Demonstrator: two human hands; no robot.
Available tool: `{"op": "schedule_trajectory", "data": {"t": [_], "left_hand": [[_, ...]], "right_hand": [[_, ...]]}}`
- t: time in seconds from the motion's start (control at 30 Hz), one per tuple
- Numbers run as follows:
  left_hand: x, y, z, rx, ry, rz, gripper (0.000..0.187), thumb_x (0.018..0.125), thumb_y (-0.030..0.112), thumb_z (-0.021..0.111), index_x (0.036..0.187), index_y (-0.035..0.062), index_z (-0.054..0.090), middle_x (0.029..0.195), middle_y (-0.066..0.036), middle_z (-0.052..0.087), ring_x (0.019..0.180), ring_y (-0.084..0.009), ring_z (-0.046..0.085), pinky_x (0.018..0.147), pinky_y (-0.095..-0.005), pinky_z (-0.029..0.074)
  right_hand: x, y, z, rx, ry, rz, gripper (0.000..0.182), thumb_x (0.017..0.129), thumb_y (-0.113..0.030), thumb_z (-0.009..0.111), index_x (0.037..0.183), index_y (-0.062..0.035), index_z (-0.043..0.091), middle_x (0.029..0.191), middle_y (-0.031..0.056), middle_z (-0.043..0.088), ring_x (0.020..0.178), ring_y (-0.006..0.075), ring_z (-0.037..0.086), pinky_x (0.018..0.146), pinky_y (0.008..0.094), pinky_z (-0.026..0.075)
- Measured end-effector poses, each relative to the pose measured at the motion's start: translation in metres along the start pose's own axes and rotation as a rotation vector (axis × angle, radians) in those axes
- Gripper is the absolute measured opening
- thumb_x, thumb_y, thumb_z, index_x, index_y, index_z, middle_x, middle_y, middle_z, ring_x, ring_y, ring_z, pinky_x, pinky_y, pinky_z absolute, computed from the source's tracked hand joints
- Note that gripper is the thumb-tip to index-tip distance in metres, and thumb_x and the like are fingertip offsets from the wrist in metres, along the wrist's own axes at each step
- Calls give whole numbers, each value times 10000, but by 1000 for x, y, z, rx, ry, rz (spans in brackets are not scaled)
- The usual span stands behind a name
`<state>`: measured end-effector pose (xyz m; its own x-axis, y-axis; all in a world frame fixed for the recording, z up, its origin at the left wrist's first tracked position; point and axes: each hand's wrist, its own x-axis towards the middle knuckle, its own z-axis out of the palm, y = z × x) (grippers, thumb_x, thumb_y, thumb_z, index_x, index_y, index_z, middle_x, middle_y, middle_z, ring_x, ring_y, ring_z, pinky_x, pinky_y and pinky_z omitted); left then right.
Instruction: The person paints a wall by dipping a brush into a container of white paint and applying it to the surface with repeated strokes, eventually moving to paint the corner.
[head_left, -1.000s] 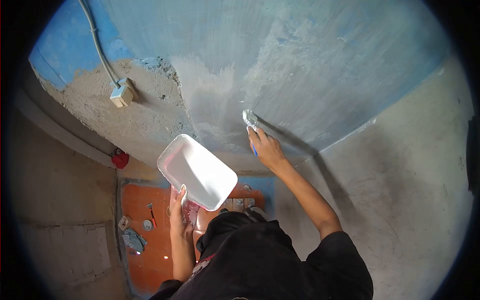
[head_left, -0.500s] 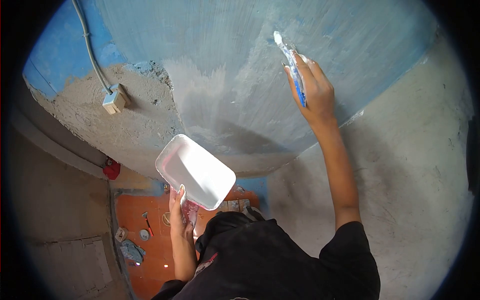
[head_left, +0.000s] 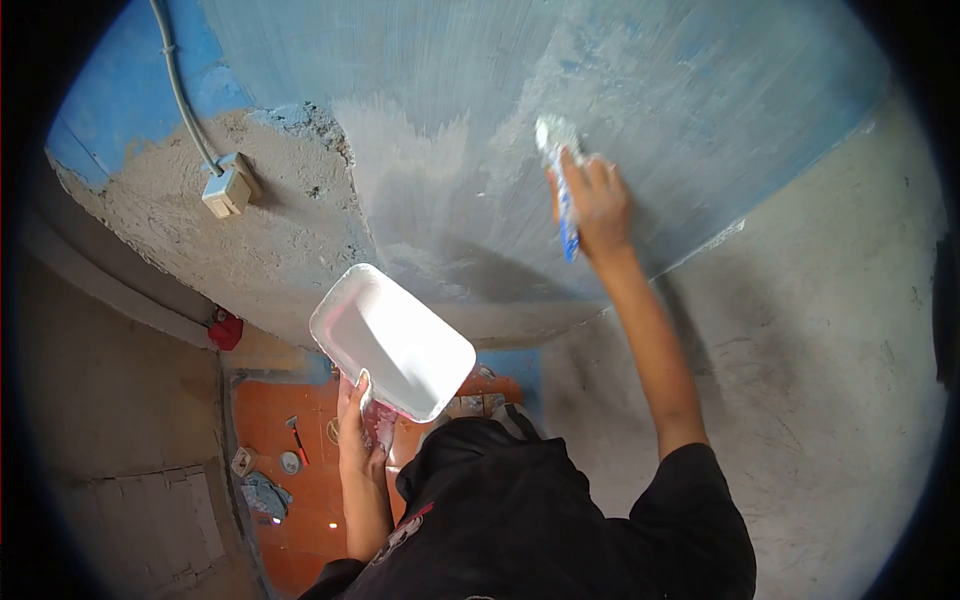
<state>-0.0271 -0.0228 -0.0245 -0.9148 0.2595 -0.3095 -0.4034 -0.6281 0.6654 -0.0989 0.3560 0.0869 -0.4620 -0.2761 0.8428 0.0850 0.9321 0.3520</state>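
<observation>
My right hand (head_left: 597, 205) grips a putty knife (head_left: 556, 150) with a blue handle. Its white-smeared blade lies flat against the blue-grey wall (head_left: 650, 90), high up and right of centre. My left hand (head_left: 357, 425) holds a white rectangular tray (head_left: 392, 342) from below, at chest height and tilted towards the wall. White filler coats the inside of the tray. A pale skimmed patch (head_left: 420, 190) spreads over the wall to the left of the blade.
A wall switch box (head_left: 226, 190) with a grey cable (head_left: 178, 90) sits on rough bare plaster at the left. Below lies an orange floor (head_left: 300, 500) with a hammer (head_left: 293, 433), a rag (head_left: 264, 493) and small bits. A grey side wall (head_left: 840, 380) closes the right.
My right hand swept the putty knife up the wall from low centre to high right, then drew it back down and slightly left. The tray stayed in place.
</observation>
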Motion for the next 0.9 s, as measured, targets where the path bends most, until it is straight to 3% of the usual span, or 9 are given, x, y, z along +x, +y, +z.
{"op": "schedule_trajectory", "data": {"t": [0.17,0.3,0.4,0.53,0.6,0.7,0.77,0.9], "left_hand": [[9,-6,-8,23,-44,-13,612,945,284,624,1438,10,387,1312,-131,555,1177,-257,582,976,-411,493],[11,-1,-4,2,-85,-57,680,922,224,652,1481,47,307,1341,-138,510,1170,-264,581,922,-394,535],[6,5,1,3,-90,-60,666,928,220,647,1477,47,312,1334,-137,514,1172,-262,580,926,-395,534],[-1,8,8,36,-80,-38,642,934,274,634,1458,29,357,1315,-130,543,1176,-260,577,927,-402,521],[-4,8,12,46,-73,-25,636,936,303,628,1450,24,379,1311,-127,554,1178,-259,576,922,-406,519],[-4,7,19,25,-71,-25,622,938,301,624,1448,35,386,1314,-125,554,1178,-259,578,915,-408,530],[-4,9,22,25,-86,-26,615,940,297,621,1448,42,388,1318,-124,553,1176,-260,580,918,-409,534],[-1,7,22,-94,-67,-31,615,928,212,650,1450,71,357,1283,-117,555,1112,-242,616,875,-388,560]], "right_hand": [[-132,-73,62,159,-279,20,314,867,-264,697,1132,-95,687,940,72,575,939,246,572,738,357,520],[-164,-85,74,366,-407,13,334,868,-250,693,1157,-83,677,960,83,583,910,258,587,723,358,511],[-113,-55,49,356,-393,52,323,863,-218,709,1152,-76,685,932,89,593,871,259,593,702,359,507],[13,28,-10,203,-39,-13,321,848,-200,738,1144,-78,706,893,101,601,802,252,593,668,327,511],[73,53,-47,161,27,74,318,859,-212,738,1140,-66,711,875,94,611,763,244,588,650,320,503],[104,64,-60,63,136,30,327,875,-230,723,1152,-57,703,887,85,605,780,242,580,638,311,491],[75,44,-46,-100,-28,-4,306,886,-228,698,1145,-65,700,905,81,594,822,242,573,635,312,490],[-19,-7,2,5,-192,-135,326,881,-206,669,1180,-75,664,926,71,581,895,252,576,702,337,503]]}}
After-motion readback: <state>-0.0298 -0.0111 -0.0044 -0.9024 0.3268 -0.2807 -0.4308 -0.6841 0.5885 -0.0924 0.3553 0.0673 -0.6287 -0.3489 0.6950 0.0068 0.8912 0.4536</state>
